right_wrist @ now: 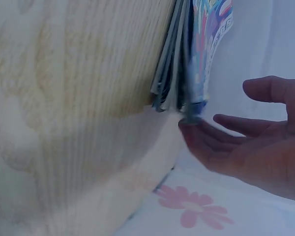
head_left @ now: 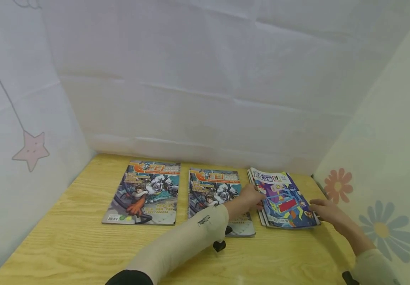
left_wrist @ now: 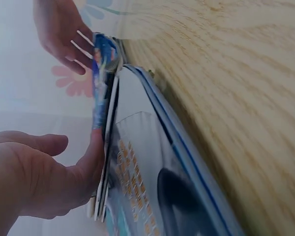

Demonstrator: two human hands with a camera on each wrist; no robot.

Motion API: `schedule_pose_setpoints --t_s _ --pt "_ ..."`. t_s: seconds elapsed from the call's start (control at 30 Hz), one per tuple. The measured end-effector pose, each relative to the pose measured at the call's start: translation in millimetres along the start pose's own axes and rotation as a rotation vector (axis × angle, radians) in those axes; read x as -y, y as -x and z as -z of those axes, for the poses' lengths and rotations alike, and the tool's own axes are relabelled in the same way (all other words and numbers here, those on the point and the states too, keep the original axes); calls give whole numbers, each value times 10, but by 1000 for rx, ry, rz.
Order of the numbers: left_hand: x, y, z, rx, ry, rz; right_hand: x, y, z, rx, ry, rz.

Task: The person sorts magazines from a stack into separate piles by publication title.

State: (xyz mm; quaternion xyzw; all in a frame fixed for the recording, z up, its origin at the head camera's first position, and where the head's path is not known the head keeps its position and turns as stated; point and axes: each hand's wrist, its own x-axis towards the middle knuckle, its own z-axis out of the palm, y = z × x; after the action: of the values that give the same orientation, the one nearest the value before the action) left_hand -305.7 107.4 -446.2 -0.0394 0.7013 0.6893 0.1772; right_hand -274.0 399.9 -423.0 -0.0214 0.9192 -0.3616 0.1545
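One yellow wood-grain table (head_left: 66, 225); on its right side, a stack of glossy purple-blue-covered paper magazines (head_left: 286, 204). Left hand (head_left: 249, 197): thumb spread, fingers against stack's left edge. Right hand (head_left: 329, 213): fingers loosely extended, tips at right edge. Neither grips.

Right hand (right_wrist: 253, 152) with fingers (right_wrist: 201, 140) touching stacked magazines (right_wrist: 199, 61), pale wood tabletop (right_wrist: 69, 108), pink flower (right_wrist: 193, 207) on white backdrop (right_wrist: 265, 219)
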Motion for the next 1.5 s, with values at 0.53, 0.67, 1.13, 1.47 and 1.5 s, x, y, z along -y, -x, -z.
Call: schedule_pose_setpoints --t_s 0.53,0.67,1.13,1.47,1.5 --pt "-99 397 842 195 -51 -117 858 143 -384 10 58 180" --pt "-57 504 1022 182 -102 -148 984 110 -532 43 -9 218" --pt "46 879 1556 87 -156 -185 1191 -105 -975 20 -119 286" --pt "106 1019 1822 13 -180 -202 1294 -163 -1152 104 -144 233" --pt "116 1030 1851 7 -185 -209 1300 -170 -1166 116 -146 234"
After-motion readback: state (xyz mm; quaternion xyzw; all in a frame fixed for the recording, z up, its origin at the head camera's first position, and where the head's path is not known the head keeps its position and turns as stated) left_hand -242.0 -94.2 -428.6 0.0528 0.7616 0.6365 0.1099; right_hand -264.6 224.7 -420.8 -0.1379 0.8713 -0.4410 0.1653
